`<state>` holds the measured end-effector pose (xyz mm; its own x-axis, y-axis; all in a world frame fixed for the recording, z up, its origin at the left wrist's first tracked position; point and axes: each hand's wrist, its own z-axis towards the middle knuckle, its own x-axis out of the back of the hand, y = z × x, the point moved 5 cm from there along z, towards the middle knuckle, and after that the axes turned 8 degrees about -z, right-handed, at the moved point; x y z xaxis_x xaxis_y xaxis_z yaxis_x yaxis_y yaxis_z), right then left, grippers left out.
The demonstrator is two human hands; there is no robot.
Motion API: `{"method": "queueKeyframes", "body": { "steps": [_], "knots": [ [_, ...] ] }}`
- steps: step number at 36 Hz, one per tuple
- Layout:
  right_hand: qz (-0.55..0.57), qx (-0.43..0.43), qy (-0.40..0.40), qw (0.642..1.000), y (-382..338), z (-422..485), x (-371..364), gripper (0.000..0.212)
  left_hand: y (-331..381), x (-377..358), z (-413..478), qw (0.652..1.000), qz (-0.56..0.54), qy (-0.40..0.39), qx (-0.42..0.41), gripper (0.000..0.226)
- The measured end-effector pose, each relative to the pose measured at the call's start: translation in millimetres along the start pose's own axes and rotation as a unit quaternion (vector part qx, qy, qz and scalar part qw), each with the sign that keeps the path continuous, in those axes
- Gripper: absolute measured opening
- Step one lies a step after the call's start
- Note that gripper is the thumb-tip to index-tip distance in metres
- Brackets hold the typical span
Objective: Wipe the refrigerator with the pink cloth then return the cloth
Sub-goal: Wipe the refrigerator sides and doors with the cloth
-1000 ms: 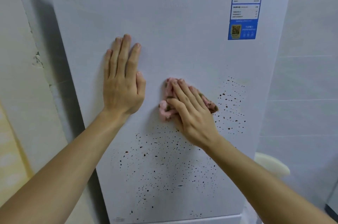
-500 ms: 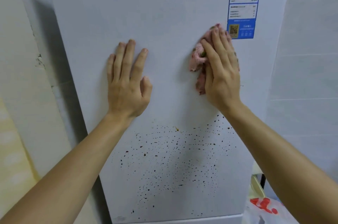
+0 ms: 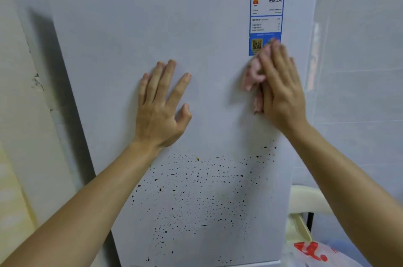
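We count two hands, one cloth and one refrigerator door.

Left hand [image 3: 159, 114]: palm flat against the white refrigerator door [image 3: 152, 27]. Its fingers [image 3: 168, 79] are straight and spread, with the index splayed away from the other three and the thumb bent out to the side. It holds nothing.

Right hand [image 3: 281, 90]: motion-blurred. Its fingers [image 3: 277, 59] are straight and close together, pressing the pink cloth [image 3: 250, 75] flat to the door. We cannot tell where the thumb lies.

Pink cloth: one, bunched, trapped between the right palm and the door. It shows only on the side of the right fingers that faces the left hand, in two lumps, one beside the fingers and a smaller one beside the palm. The cloth and the left fingers are well apart, with bare door between them.

Blue label [image 3: 267, 5]: one, directly above the right fingers, whose tips overlap its bottom edge. It carries two QR squares.

Dark specks [image 3: 196, 197]: too many to count, in one scattered patch below both wrists, between the two forearms.

Below the right forearm, off the door's edge, we see one plastic bag with red print [image 3: 309, 253] and one cream-coloured object [image 3: 305, 199] which we cannot identify.
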<state>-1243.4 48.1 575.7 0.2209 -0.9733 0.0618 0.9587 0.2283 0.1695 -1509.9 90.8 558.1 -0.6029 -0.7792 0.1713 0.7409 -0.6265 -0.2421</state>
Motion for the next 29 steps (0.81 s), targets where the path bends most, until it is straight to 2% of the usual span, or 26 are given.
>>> {"method": "queueKeyframes", "body": {
  "steps": [2,4,12,15,18,21,26,29],
  "knots": [
    [0.017,-0.068,0.014,0.997,6.6,10.5,-1.5,0.046,2.2,-1.5,0.6,1.000,-0.002,0.000,-0.001,0.060],
    [0.023,-0.089,0.020,0.996,5.2,6.2,-4.3,0.046,4.4,-2.5,2.0,1.000,-0.004,0.006,-0.009,0.057],
    [0.023,-0.016,-0.045,0.999,-10.4,-123.9,-8.1,0.047,9.8,-8.9,4.5,0.999,-0.027,0.018,-0.004,0.057],
    [0.026,-0.013,-0.070,0.997,-4.0,-138.0,-5.3,0.042,8.7,-6.6,3.8,0.999,-0.027,0.018,0.000,0.056],
    [0.026,-0.024,-0.074,0.997,-1.1,-123.7,-2.0,0.044,8.4,-4.5,2.8,0.999,-0.032,0.007,0.001,0.056],
    [0.043,-0.070,-0.058,0.995,8.4,-87.7,3.4,0.052,8.7,-4.6,3.0,0.999,-0.036,-0.006,0.005,0.056],
    [0.137,-0.200,0.006,0.970,32.5,6.5,3.7,0.052,7.8,-7.8,3.1,0.999,-0.031,-0.033,0.012,0.060],
    [0.123,-0.229,0.048,0.964,32.0,28.2,2.2,0.050,6.0,-7.4,3.2,0.999,-0.029,-0.040,0.010,0.060]
  ]
}}
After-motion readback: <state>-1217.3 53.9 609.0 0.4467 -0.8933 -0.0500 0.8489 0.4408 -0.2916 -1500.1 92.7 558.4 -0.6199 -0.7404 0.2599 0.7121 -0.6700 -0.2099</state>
